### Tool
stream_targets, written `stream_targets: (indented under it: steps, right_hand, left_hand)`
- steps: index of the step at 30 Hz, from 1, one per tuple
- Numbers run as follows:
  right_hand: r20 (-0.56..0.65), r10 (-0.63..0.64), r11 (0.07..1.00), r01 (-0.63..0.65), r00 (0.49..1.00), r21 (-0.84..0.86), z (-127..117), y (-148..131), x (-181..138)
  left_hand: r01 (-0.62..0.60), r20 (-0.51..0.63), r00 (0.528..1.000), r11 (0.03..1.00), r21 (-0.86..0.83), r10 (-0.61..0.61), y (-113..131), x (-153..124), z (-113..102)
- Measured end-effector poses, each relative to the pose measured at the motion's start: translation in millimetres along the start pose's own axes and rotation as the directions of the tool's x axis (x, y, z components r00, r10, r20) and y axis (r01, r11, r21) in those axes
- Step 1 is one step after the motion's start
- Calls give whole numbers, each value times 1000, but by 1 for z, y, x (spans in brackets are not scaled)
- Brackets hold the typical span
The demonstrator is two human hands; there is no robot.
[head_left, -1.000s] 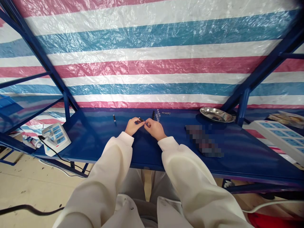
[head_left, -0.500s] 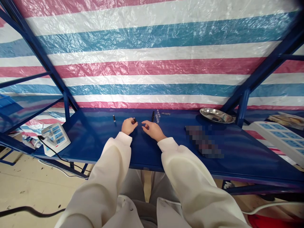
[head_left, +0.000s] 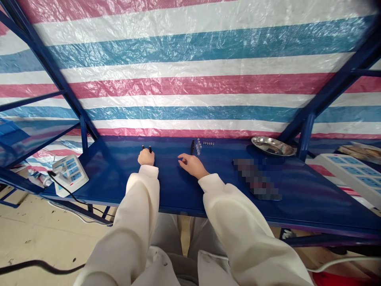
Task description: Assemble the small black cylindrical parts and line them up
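At the left of the blue table, my left hand (head_left: 146,157) is closed, with its fingertips on a small dark cylinder (head_left: 150,149). A second small dark-topped cylinder (head_left: 143,147) stands just left of it, its lower part hidden behind the hand. My right hand (head_left: 193,165) hovers over the middle with thumb and forefinger curved and apart, and nothing visible between them. Beyond it stand a row of small black pieces (head_left: 193,147), a row of clear little tubes (head_left: 198,146) and a row of small shiny metal pieces (head_left: 208,143).
An oval steel dish (head_left: 272,146) lies at the back right of the blue table (head_left: 119,174). In front of it is a blurred dark object (head_left: 256,180). White power strips sit at the left (head_left: 70,174) and right (head_left: 351,171). Striped sheeting (head_left: 190,87) hangs behind.
My left hand has moved left, carrying the small dark cylinder over beside the standing one. My right hand has stayed nearly in place.
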State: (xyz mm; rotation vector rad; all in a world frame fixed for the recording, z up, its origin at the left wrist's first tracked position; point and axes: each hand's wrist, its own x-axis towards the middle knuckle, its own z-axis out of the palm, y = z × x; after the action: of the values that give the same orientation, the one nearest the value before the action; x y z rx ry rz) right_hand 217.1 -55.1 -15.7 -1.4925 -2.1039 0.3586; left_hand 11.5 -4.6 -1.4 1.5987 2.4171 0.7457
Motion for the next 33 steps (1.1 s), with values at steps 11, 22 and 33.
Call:
stream_targets:
  steps: [11, 22, 33]
  right_hand:
    - [-1, -6, 999, 6, 1000, 32, -1, -1, -1]
    - [-67, -46, 997, 50, 997, 64, 3, 4, 0]
    - [-452, -2, 983, 85, 892, 163, -17, 5, -4]
  left_hand:
    - [6, -29, 1000, 1000, 26, -6, -4, 10, 3]
    - [57, -25, 998, 998, 39, -56, -2, 9, -1]
    - [89, -8, 996, 995, 32, -89, -1, 9, -3]
